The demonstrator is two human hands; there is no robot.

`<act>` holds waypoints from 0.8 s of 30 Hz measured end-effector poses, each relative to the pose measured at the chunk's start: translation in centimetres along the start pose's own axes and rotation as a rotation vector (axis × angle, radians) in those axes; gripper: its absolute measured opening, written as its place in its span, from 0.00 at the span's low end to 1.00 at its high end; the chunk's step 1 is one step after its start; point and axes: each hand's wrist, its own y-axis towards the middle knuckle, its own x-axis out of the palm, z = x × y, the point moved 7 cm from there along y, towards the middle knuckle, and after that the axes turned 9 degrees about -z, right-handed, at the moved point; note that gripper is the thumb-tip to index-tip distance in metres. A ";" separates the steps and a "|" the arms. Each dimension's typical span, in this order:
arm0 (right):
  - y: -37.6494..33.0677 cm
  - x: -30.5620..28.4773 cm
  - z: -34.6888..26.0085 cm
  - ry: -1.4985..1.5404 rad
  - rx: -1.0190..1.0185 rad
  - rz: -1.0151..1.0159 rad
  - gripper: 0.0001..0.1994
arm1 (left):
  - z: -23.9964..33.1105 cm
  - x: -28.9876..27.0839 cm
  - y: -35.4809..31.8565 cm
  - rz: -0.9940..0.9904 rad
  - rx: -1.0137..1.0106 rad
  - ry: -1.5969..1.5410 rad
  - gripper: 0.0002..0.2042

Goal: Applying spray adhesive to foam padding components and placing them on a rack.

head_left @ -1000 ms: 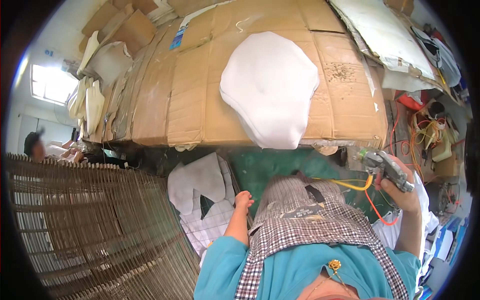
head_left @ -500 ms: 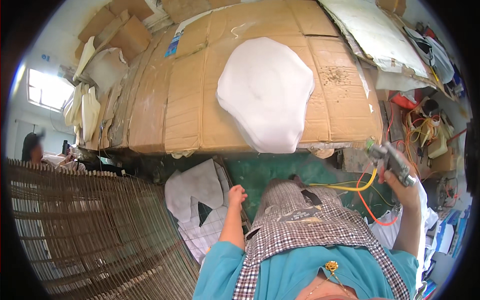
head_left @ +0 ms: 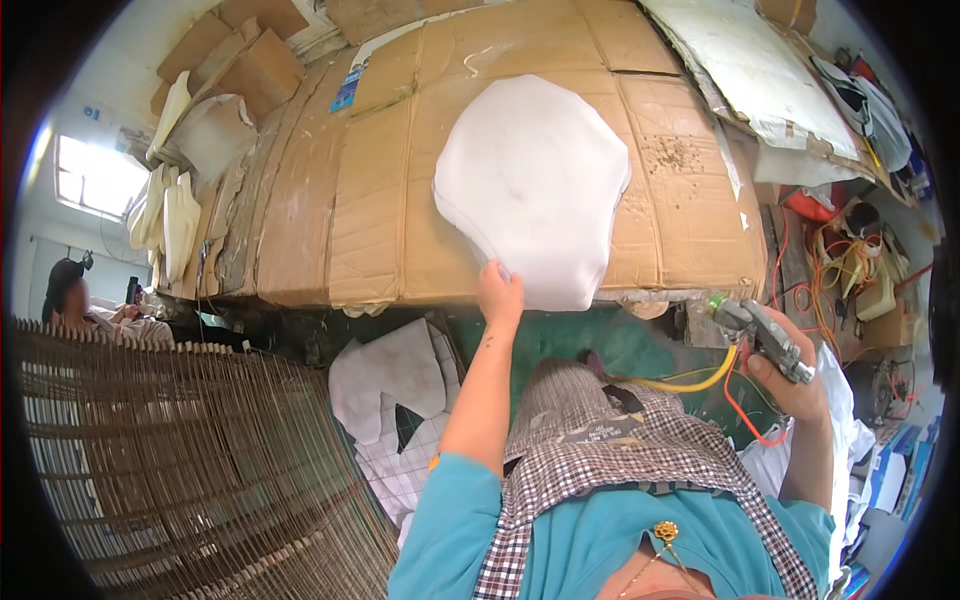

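A white, rounded foam cushion, narrower toward me, lies on the cardboard-covered table. My left hand is at its near left edge, the fingers closed on the rim; the fingertips are partly hidden. To the right, beyond the table's front edge, my right hand is wrapped round a metal spray gun. A yellow hose and an orange hose hang from the gun. The gun's front end points left, apart from the cushion.
At the lower left stands a rack of thin rods. Beside it lie grey-white cut pieces. A person sits at the far left. Tangled hoses fill the right side, and a white sheet lies at the back right.
My left hand has moved forward and up and taken hold of the cushion's near edge, which has shifted slightly. The spray gun in my right hand has dropped a little to the left.
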 end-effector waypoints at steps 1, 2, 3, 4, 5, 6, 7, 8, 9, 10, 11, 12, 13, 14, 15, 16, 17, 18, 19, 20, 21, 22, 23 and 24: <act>0.0 -0.5 0.2 0.000 0.023 0.031 0.24 | 0.7 -0.1 0.0 0.019 -0.023 0.096 0.18; 0.0 -0.9 0.3 0.001 0.046 0.061 0.24 | 1.2 -0.4 0.0 0.038 -0.047 0.191 0.19; 0.4 -1.0 0.2 -0.003 0.040 0.068 0.24 | 1.8 -0.5 0.2 0.040 -0.039 0.187 0.19; 1.2 -0.8 -0.1 0.059 -0.017 0.081 0.24 | 1.9 -0.4 0.2 0.000 -0.101 0.221 0.18; 1.8 -0.9 -0.3 0.120 -0.074 0.093 0.23 | 1.9 -0.2 0.3 -0.040 -0.163 0.254 0.18; 2.5 -1.0 -0.2 0.120 -0.079 0.094 0.23 | 1.8 -0.3 0.4 -0.036 -0.160 0.254 0.18; 3.0 -1.6 -0.3 0.072 -0.123 0.161 0.23 | 1.6 -0.4 0.4 -0.032 -0.168 0.268 0.17; 3.4 -2.3 -0.7 0.025 -0.166 0.228 0.23 | 1.6 -0.4 0.5 -0.029 -0.176 0.282 0.16; 3.7 -2.7 -1.3 -0.010 -0.157 0.266 0.23 | 1.7 -0.4 0.6 -0.028 -0.172 0.283 0.16; 3.5 -3.1 -1.2 -0.009 -0.160 0.269 0.23 | 1.7 -0.3 0.7 -0.044 -0.197 0.288 0.13; 3.0 -4.0 -0.6 -0.038 -0.131 0.306 0.24 | 1.6 -0.2 0.8 -0.061 -0.221 0.292 0.10; 2.6 -4.8 -0.2 -0.067 -0.105 0.335 0.24 | 1.5 -0.2 0.9 -0.055 -0.224 0.292 0.10; 2.1 -4.9 -0.4 -0.091 -0.081 0.318 0.24 | 1.2 0.0 1.1 -0.067 -0.222 0.296 0.09; 1.5 -4.9 -0.4 -0.092 -0.084 0.313 0.24 | 1.0 0.2 1.3 -0.080 -0.221 0.299 0.08; 1.2 -4.5 0.1 -0.051 -0.069 0.228 0.24 | 0.9 0.2 1.4 -0.076 -0.223 0.299 0.08; 1.0 -3.9 0.5 -0.011 -0.053 0.142 0.24 | 0.8 0.3 1.6 -0.075 -0.226 0.287 0.08; 1.0 -3.3 0.6 0.011 -0.044 0.093 0.24 | 0.7 0.3 1.8 -0.075 -0.228 0.276 0.08; 1.1 -3.0 0.5 0.010 -0.042 0.095 0.24 | 0.5 0.6 1.9 -0.078 -0.226 0.275 0.08; 1.4 -2.9 0.4 0.043 -0.072 0.108 0.24 | 0.3 0.7 2.0 -0.051 -0.220 0.186 0.07; 1.7 -2.8 0.3 0.076 -0.102 0.120 0.24 | 0.1 0.8 2.1 -0.025 -0.214 0.098 0.07; 2.1 -3.4 0.5 0.012 -0.098 0.203 0.22 | -1.0 0.9 2.1 -0.023 -0.221 0.102 0.07; 2.5 -3.4 0.3 0.013 -0.099 0.203 0.22 | -2.4 1.3 2.3 -0.003 -0.286 -0.155 0.06; 2.9 -3.6 0.0 0.027 -0.107 0.230 0.21 | -3.8 1.9 2.2 0.018 -0.348 -0.412 0.04; 3.1 -3.9 -0.1 0.039 -0.116 0.261 0.20 | -3.8 2.1 2.2 0.017 -0.346 -0.413 0.04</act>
